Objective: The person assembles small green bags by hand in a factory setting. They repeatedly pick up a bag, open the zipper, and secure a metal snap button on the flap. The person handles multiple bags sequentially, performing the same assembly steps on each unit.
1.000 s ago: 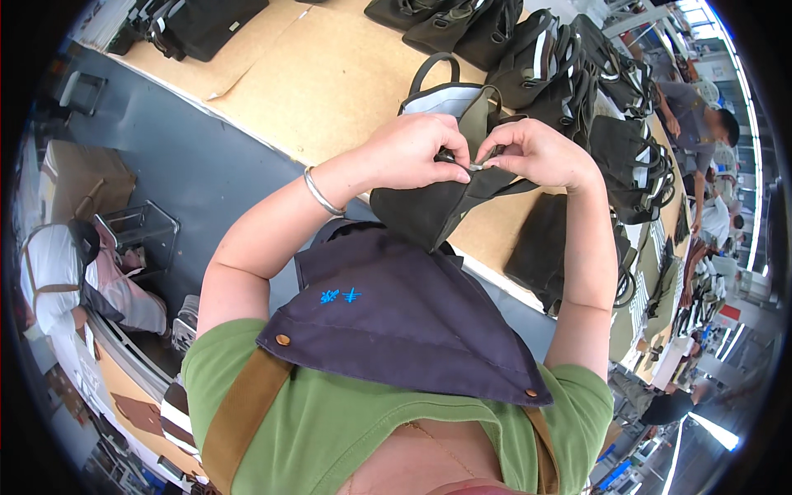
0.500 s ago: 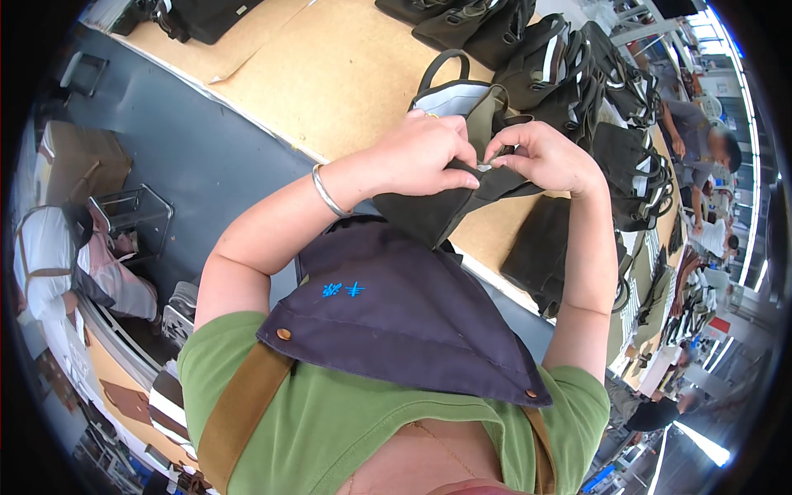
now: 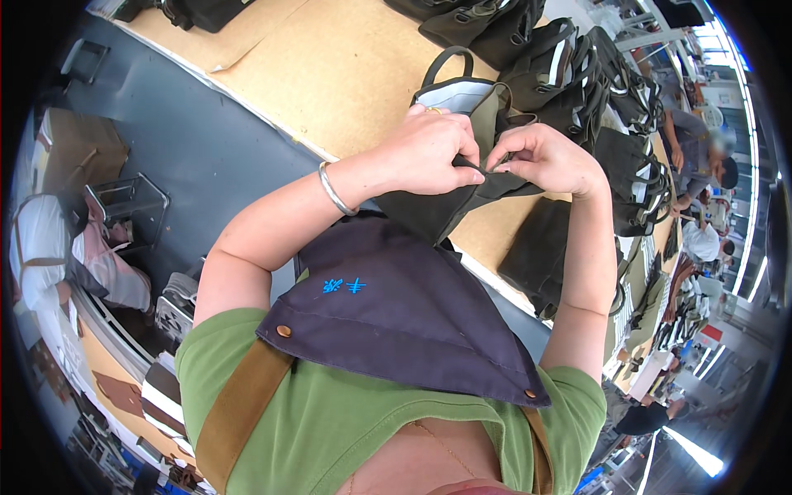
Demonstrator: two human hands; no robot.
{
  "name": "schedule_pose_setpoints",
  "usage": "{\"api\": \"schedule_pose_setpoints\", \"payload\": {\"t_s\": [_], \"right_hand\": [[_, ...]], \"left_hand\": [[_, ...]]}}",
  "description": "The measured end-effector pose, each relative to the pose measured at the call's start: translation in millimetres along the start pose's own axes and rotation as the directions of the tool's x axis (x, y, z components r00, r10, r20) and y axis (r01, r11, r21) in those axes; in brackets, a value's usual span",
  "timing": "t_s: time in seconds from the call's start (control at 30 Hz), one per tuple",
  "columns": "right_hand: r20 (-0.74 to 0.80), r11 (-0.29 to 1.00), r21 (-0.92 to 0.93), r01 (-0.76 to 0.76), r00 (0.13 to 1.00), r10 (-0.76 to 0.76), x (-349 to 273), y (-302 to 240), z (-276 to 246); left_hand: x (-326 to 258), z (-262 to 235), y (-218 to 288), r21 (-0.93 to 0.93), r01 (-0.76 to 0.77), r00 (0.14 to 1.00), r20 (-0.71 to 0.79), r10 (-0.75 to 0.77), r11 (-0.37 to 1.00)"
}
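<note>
A dark bag (image 3: 425, 213) with a light grey lining and a loop handle is tilted at the near edge of the table, in front of my chest. My left hand (image 3: 437, 153) grips its dark edge between thumb and fingers. Close beside it, my right hand (image 3: 544, 157) pinches the same edge, the fingertips of both hands almost meeting. An olive panel and a strap show behind the fingers. What lies right between the fingertips is too small to make out.
The tan tabletop (image 3: 330, 74) carries several dark bags (image 3: 540, 62) at the back right, and one dark bag (image 3: 540, 247) lies near my right forearm. At the left, a person (image 3: 49, 247) sits by a cardboard box (image 3: 78, 148) and a metal-framed stool (image 3: 136, 206). More people work far right.
Both hands keep their hold on the bag's edge. A small pale bit seen between the fingertips no longer shows. The view has shifted slightly.
</note>
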State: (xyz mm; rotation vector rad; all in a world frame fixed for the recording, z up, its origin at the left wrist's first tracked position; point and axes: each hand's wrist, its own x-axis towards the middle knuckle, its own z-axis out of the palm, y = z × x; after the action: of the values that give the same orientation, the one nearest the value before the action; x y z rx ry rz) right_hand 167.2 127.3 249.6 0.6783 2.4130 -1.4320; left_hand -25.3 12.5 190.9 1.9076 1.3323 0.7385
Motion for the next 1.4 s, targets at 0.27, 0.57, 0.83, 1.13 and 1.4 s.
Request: {"api": "schedule_pose_setpoints", "payload": {"t_s": [0.27,0.57,0.83,1.13,1.4], "right_hand": [[0.021,0.997,0.071,-0.033,0.999,0.032,-0.8,-0.8,0.6],[0.016,0.99,0.125,-0.06,0.998,0.059,-1.3,-5.4,1.9],[0.012,0.991,0.125,-0.054,0.999,0.053,1.0,-4.1,3.6],[-0.019,0.966,0.25,-0.07,0.997,0.077,-0.6,-0.4,4.2],[-0.05,0.978,0.188,-0.086,0.994,0.097,-2.5,0.0,10.8]], "left_hand": [[0.1,3.0,0.2,0.005,0.02,1.0,-0.024,-0.02,1.0],[-0.8,2.3,1.1,0.019,0.026,0.999,-0.027,-0.026,0.999],[-0.5,6.3,3.2,0.044,0.061,0.996,-0.067,-0.058,0.997],[-2.1,9.3,7.1,0.064,0.063,0.988,-0.146,-0.053,0.996],[-3.5,10.3,9.1,0.083,0.024,0.983,-0.181,-0.009,0.996]]}}
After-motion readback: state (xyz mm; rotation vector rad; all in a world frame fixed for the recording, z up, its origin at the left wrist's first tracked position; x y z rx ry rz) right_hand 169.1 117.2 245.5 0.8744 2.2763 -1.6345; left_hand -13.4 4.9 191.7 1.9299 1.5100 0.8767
